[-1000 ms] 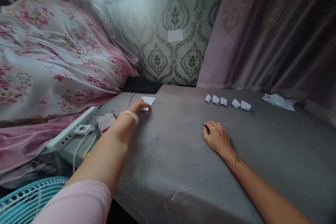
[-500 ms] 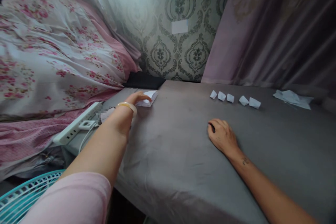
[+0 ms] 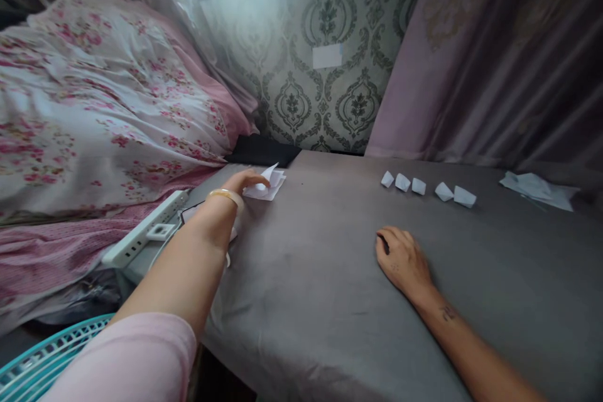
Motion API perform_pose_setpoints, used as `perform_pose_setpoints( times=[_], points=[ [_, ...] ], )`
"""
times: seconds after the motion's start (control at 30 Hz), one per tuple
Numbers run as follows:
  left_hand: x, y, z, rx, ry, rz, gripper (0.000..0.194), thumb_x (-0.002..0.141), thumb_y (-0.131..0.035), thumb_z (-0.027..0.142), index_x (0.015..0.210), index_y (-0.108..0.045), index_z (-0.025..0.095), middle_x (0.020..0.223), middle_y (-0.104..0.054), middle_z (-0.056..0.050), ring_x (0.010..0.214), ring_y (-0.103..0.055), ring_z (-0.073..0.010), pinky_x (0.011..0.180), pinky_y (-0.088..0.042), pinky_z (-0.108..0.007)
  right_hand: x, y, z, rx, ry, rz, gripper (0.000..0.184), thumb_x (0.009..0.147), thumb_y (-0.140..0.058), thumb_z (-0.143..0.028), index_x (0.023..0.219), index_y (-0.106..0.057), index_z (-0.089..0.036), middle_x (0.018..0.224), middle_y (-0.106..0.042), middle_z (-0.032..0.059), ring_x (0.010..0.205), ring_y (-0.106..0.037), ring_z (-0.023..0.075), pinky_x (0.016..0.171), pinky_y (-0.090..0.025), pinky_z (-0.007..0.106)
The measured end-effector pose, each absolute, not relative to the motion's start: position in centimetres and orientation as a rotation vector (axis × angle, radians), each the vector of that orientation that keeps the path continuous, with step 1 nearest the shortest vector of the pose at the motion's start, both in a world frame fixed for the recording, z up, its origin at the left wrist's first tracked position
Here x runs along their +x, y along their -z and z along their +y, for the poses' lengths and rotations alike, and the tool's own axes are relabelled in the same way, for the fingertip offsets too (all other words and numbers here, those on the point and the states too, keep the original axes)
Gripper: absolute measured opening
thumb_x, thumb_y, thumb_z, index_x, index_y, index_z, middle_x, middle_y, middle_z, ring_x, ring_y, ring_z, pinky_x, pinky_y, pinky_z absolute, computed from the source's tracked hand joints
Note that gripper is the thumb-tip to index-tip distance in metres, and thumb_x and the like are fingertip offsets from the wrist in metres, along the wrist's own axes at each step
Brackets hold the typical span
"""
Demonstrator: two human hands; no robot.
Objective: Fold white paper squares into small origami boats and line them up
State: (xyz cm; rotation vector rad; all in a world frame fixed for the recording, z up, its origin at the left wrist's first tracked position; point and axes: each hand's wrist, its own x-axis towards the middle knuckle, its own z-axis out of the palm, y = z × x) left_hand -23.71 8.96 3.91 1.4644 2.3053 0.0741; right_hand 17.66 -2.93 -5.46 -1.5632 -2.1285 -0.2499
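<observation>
My left hand (image 3: 252, 181) reaches far across the table to a small stack of white paper (image 3: 273, 191). Its fingers are closed on the top sheet of paper (image 3: 270, 173), whose far edge stands lifted off the stack. A pale bangle circles that wrist. My right hand (image 3: 402, 257) rests on the grey cloth with its fingers curled in. I see nothing in it, though the fingertips are partly hidden. Beyond it, several small folded white paper pieces (image 3: 418, 186) lie in a row.
White papers (image 3: 537, 190) lie at the far right of the grey-covered table (image 3: 311, 276). A white power strip (image 3: 144, 232) with a plug runs along the left edge, beside floral bedding (image 3: 117, 100). At lower left stands a turquoise fan (image 3: 42, 358). Black cloth (image 3: 264, 151) lies at the back.
The top sheet's edge has risen off the stack at my left hand. My right hand stays in place on the cloth. The whole view has shifted slightly.
</observation>
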Motion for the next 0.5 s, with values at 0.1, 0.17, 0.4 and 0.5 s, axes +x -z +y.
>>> perform_pose_setpoints(
  times=[0.1,0.17,0.4,0.5],
  points=[
    [-23.6,-3.8,10.0,1.437,-0.043,2.271,0.066,0.061,-0.068,0.050,0.118,-0.060,0.017,0.117,-0.064,-0.015,0.086,-0.066,-0.0301,0.064,-0.052,-0.033,17.7,5.5,-3.0,-1.579,0.245,-2.117,0.026,0.087,-0.045,-0.021,0.100,-0.067,-0.016,0.107,-0.067,0.0076,0.096,-0.057,0.0239,0.086,-0.044,0.035],
    [-23.4,-3.6,10.7,1.425,-0.016,2.264,0.068,0.059,-0.069,0.050,0.118,-0.060,0.017,0.116,-0.064,-0.016,0.087,-0.066,-0.0309,0.064,-0.052,-0.034,17.7,5.6,-3.0,-1.581,0.240,-2.121,0.027,0.087,-0.045,-0.022,0.102,-0.066,-0.015,0.109,-0.066,0.0080,0.098,-0.056,0.0242,0.087,-0.044,0.035],
    [-22.4,-4.2,11.5,1.432,0.099,2.282,0.068,0.056,-0.072,0.053,0.111,-0.063,0.015,0.098,-0.069,-0.017,0.074,-0.067,-0.0311,0.061,-0.053,-0.036,18.1,5.8,-3.1,-1.538,0.191,-2.147,0.028,0.088,-0.044,-0.022,0.103,-0.066,-0.014,0.111,-0.066,0.0084,0.101,-0.056,0.0245,0.089,-0.046,0.037],
    [-22.3,-4.8,11.3,1.537,0.089,2.318,0.060,0.057,-0.071,0.054,0.104,-0.067,0.017,0.084,-0.071,-0.015,0.073,-0.067,-0.0313,0.062,-0.052,-0.036,18.2,5.8,-3.2,-1.521,0.171,-2.137,0.028,0.088,-0.044,-0.022,0.102,-0.066,-0.014,0.111,-0.066,0.0088,0.101,-0.056,0.0249,0.088,-0.047,0.037]
  ],
)
